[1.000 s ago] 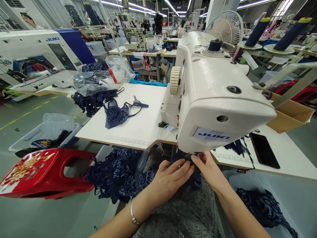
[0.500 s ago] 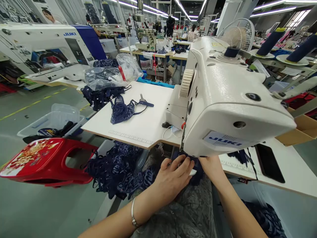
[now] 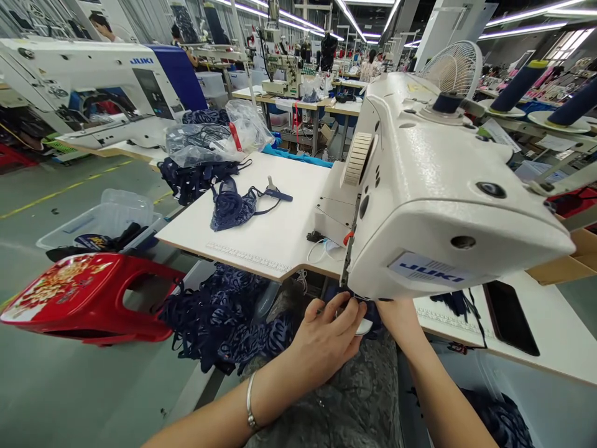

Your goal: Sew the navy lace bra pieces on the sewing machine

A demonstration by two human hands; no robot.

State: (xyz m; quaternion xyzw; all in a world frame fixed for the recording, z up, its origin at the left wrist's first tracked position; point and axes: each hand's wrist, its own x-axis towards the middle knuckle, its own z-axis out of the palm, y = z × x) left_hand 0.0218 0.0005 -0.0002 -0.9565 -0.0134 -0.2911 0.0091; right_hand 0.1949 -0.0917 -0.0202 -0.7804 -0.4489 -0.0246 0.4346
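Observation:
Both my hands reach under the head of a white JUKI sewing machine [image 3: 443,186]. My left hand [image 3: 326,339] lies with fingers closed on a dark navy lace piece [image 3: 373,311] just below the machine's front end. My right hand [image 3: 396,317] is beside it, its fingers tucked under the machine and hidden. The needle area is out of sight behind the machine head. A heap of the same navy lace pieces [image 3: 224,323] hangs at my left below the table edge.
A navy bra [image 3: 231,208] lies on the white table [image 3: 280,230], with plastic bags [image 3: 209,140] and more lace behind. A black phone [image 3: 510,317] lies at the right. A red stool [image 3: 84,298] and a clear bin [image 3: 107,221] stand on the floor at left. Other machines and people fill the background.
My hands have slid further under the machine head, and the right fingers are now hidden. The camera has moved slightly forward and to the left.

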